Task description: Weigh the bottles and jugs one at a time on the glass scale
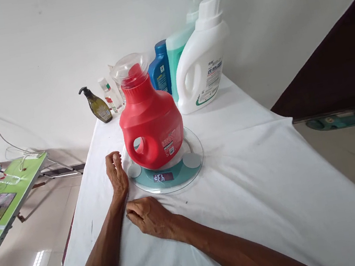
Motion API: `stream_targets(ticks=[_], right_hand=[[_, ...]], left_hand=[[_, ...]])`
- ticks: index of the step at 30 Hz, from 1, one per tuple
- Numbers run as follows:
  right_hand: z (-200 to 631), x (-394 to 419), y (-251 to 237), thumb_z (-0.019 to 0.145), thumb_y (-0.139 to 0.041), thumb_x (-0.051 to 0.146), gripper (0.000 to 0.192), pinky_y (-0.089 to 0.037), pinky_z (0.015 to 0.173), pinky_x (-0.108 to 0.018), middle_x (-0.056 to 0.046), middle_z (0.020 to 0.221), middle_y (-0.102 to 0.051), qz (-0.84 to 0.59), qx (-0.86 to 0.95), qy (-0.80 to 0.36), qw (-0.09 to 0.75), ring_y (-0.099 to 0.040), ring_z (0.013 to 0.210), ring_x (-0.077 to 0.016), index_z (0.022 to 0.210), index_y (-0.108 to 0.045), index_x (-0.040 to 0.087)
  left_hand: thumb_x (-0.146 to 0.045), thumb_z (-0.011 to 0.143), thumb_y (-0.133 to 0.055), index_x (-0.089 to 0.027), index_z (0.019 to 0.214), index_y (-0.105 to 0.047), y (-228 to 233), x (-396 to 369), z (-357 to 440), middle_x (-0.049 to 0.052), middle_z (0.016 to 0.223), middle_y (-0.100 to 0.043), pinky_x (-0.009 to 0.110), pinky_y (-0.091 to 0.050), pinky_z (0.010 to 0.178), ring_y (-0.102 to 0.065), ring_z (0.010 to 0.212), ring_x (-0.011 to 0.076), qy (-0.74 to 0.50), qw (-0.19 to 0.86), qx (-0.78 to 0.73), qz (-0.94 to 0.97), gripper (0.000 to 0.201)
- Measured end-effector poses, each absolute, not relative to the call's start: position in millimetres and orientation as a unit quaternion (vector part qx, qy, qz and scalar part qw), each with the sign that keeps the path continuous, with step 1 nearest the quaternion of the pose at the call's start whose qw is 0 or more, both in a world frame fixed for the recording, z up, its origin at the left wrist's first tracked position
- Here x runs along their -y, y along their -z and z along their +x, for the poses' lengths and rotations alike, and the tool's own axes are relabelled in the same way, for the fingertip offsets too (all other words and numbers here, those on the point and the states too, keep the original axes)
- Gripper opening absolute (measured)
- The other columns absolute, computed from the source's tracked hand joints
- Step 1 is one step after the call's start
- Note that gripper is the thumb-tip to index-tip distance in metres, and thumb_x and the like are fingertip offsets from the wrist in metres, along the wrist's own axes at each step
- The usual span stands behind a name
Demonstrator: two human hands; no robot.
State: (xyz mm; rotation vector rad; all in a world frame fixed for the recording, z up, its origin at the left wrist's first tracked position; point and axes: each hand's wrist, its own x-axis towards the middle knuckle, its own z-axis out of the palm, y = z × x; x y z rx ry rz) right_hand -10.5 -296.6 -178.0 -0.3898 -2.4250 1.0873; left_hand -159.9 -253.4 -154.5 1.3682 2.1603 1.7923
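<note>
A large red jug [150,124] with a side handle stands upright on a round glass scale [135,186]. In the jug's neck sits a clear plastic funnel-like piece [125,69], with something red inside it. The scale's lit display [163,177] faces me, its digits hard to read. My left hand [117,173] rests on its side on the cloth by the scale's left edge, fingers loosely curled, nothing seen in it. Closer to me, my right hand [149,216] lies curled into a loose fist on the cloth; its finger undersides are hidden.
Behind the jug, along the wall, stand a white jug [202,60], a pale green bottle [176,50], a blue bottle [160,69], a small clear bottle [111,96] and a dark pump bottle [97,106]. White cloth [258,183] covers the table. A green table [12,189] is at left.
</note>
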Motion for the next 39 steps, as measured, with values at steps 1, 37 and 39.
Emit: stream_targets(ticks=[1, 37, 39], right_hand=[[-10.7, 296.0, 179.1, 0.097, -0.062, 0.009, 0.027, -0.034, 0.066, -0.03, 0.002, 0.073, -0.067, -0.147, 0.869, -0.411, 0.233, -0.058, 0.065, -0.0156, 0.078, -0.049, 0.023], [15.9, 282.5, 148.1, 0.097, -0.06, 0.01, 0.019, -0.042, 0.067, -0.028, 0.001, 0.079, -0.067, -0.126, 0.829, -0.452, 0.303, -0.058, 0.07, -0.0154, 0.084, -0.055, 0.023], [36.3, 272.4, 127.3, 0.102, -0.057, 0.015, 0.018, -0.044, 0.068, -0.028, 0.0, 0.081, -0.067, -0.129, 0.83, -0.417, 0.347, -0.058, 0.069, -0.0149, 0.086, -0.059, 0.022]], left_hand=[[-0.074, 0.105, -0.037, -0.021, 0.104, -0.065, 154.3, 253.9, -158.3, 0.009, 0.105, -0.071, 0.037, -0.051, 0.085, -0.066, 0.096, 0.0218, -0.57, 0.006, -0.689, 0.447, 0.06], [-0.07, 0.108, -0.037, -0.022, 0.104, -0.066, 143.4, 262.3, -148.2, 0.008, 0.102, -0.07, 0.039, -0.05, 0.092, -0.066, 0.098, 0.0229, -0.558, -0.004, -0.682, 0.473, 0.056], [-0.068, 0.108, -0.037, -0.022, 0.105, -0.066, 140.2, 263.4, -148.1, 0.008, 0.102, -0.07, 0.038, -0.05, 0.092, -0.066, 0.098, 0.0227, -0.57, -0.007, -0.675, 0.467, 0.054]])
